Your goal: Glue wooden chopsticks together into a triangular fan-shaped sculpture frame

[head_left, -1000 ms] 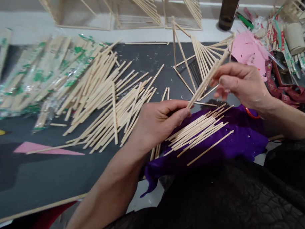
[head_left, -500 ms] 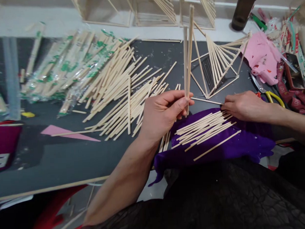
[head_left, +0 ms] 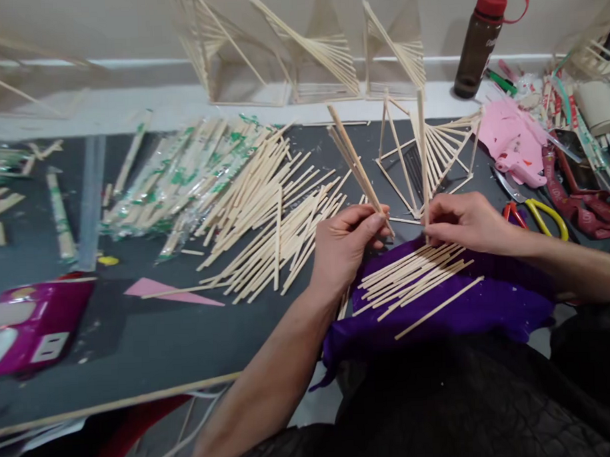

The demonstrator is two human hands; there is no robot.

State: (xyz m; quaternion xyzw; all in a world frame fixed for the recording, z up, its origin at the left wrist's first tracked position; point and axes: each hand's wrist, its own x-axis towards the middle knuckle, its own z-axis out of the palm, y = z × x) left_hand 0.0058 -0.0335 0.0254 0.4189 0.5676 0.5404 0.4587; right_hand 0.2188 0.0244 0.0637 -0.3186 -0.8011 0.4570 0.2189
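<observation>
My left hand [head_left: 348,243] is closed around a few wooden chopsticks [head_left: 353,161], which lean up and to the left. Between the thumb and fingers of my right hand [head_left: 467,221], a single chopstick [head_left: 422,158] stands nearly upright. Below both hands, a row of loose chopsticks [head_left: 411,278] lies on a purple cloth [head_left: 448,323]. Just behind my hands sits a fan-shaped stick frame [head_left: 450,158]. Left of my left hand, a big pile of bare chopsticks [head_left: 285,222] spreads over the dark table.
Wrapped chopsticks [head_left: 163,173] lie at the left, with a purple packet [head_left: 63,323] and a pink paper triangle [head_left: 172,291] nearer me. More stick frames [head_left: 323,54] line the back ledge beside a red-capped bottle [head_left: 473,49]. Scissors [head_left: 539,217] and pink cloth [head_left: 512,141] are at the right.
My right hand has lifted its chopstick from nearly flat to upright. The chopsticks in my left hand have tipped leftward. The view has shifted, showing more of the left side and back.
</observation>
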